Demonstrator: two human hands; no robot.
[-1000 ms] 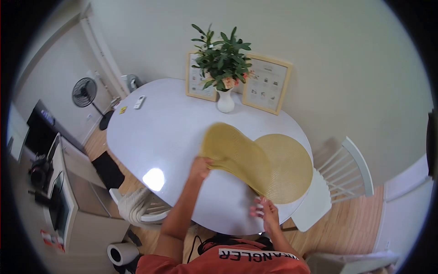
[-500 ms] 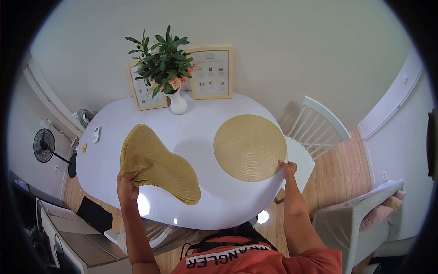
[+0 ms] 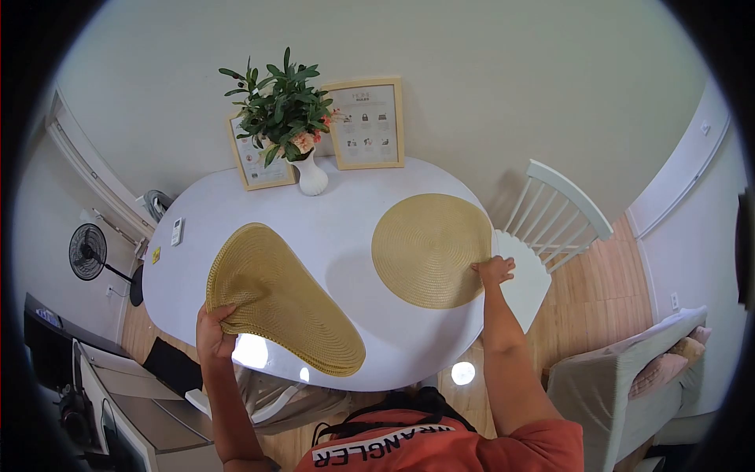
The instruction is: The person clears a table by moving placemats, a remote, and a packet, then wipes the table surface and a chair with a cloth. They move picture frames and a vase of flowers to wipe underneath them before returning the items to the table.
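Head view: left hand [image 3: 214, 326] closed on the near-left edge of a stack of woven mats [image 3: 275, 303], which is bent and lies on the left of the white desk [image 3: 338, 232]. Right hand [image 3: 494, 270] has its fingers on the right rim of a single round mat [image 3: 431, 248], flat on the desk's right side; whether it pinches, cannot tell. Vase with plant [image 3: 311, 178] at the far edge.

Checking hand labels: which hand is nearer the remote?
Left. The left hand grips the mat stack at the near-left edge of the table, with the remote just beyond it. The right hand touches the single mat across the table.
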